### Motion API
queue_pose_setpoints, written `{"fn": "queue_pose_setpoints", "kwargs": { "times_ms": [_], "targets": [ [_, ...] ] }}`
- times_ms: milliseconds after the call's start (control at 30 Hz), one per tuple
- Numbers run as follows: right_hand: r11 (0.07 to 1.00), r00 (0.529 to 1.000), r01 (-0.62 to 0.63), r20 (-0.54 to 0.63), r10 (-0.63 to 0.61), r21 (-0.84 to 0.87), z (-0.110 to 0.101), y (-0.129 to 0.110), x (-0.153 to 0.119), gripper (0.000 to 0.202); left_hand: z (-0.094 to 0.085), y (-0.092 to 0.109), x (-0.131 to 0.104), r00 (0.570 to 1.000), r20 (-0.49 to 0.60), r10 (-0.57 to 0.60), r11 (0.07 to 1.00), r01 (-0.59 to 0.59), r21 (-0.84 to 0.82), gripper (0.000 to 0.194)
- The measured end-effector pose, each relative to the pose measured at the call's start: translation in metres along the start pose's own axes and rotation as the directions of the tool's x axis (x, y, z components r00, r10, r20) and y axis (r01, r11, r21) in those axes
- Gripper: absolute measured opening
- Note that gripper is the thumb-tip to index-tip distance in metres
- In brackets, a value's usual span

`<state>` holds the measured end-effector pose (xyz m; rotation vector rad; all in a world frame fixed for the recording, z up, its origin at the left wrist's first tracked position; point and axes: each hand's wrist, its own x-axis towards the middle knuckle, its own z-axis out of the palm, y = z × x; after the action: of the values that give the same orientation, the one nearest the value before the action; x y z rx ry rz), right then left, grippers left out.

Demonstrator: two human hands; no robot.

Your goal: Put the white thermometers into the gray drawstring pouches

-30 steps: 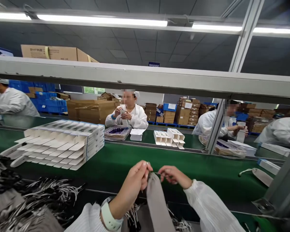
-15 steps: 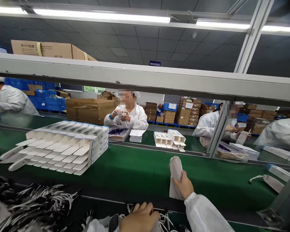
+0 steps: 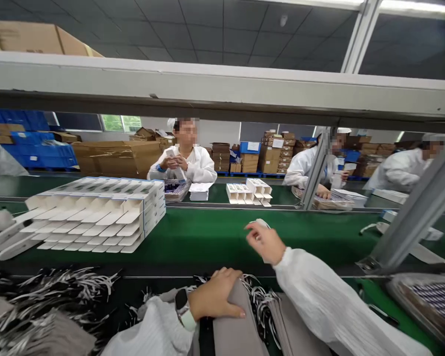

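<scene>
A: Fingers first?
B: Left hand: thumb spread off the fingers, palm resting on a stack of grey pouches, near side of the green belt. Right hand: above the belt, fingers bent. Pale edge just behind it; can't tell what that is, or whether it's gripped.
A: Next out?
B: More pouches just right of that stack, white cords between, still the belt's near side. Big loose heap further left, same side.
A: On the belt?
B: Carton stack toward its left, flaps facing the wearer. What looks like a corded pouch toward its right, partly behind a post.
A: Beyond it?
B: Co-worker in white, far-side cartons.
A: How far along?
B: Mid-run, I'd judge. Done: maybe that one pouch on the belt; can't confirm. Left: plenty, both stacks plus the heap on the near side. Overlapping, so no count.
</scene>
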<state>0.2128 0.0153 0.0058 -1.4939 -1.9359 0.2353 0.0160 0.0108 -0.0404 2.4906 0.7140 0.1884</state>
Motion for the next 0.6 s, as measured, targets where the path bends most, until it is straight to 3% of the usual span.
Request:
{"fn": "queue_pose_setpoints", "kwargs": {
  "times_ms": [67, 200, 267, 400, 600],
  "targets": [
    [0.988, 0.977, 0.154, 0.145, -0.155, 0.015, 0.023, -0.007, -0.019, 0.022, -0.001, -0.002, 0.001, 1.0, -0.018, 0.001, 0.998, -0.002, -0.07, 0.075],
    [0.994, 0.992, 0.104, 0.073, -0.102, -0.018, 0.059, -0.001, -0.046, 0.022, -0.002, 0.0, 0.0, 0.996, -0.063, -0.064, 0.994, 0.058, -0.094, 0.06],
    [0.992, 0.991, 0.121, 0.063, -0.12, -0.016, 0.063, 0.003, -0.049, 0.021, 0.0, 0.005, -0.001, 0.98, -0.145, -0.134, 0.99, 0.14, 0.032, 0.055],
    [0.971, 0.955, 0.241, 0.177, -0.238, 0.007, 0.059, 0.003, -0.047, 0.022, 0.007, 0.012, -0.005, 0.933, -0.31, -0.181, 0.932, 0.264, 0.25, 0.048],
    [0.969, 0.934, 0.236, 0.256, -0.248, 0.078, 0.058, 0.002, -0.049, 0.029, 0.016, 0.007, -0.007, 0.917, -0.337, -0.211, 0.949, 0.275, 0.154, 0.042]
  ]
}}
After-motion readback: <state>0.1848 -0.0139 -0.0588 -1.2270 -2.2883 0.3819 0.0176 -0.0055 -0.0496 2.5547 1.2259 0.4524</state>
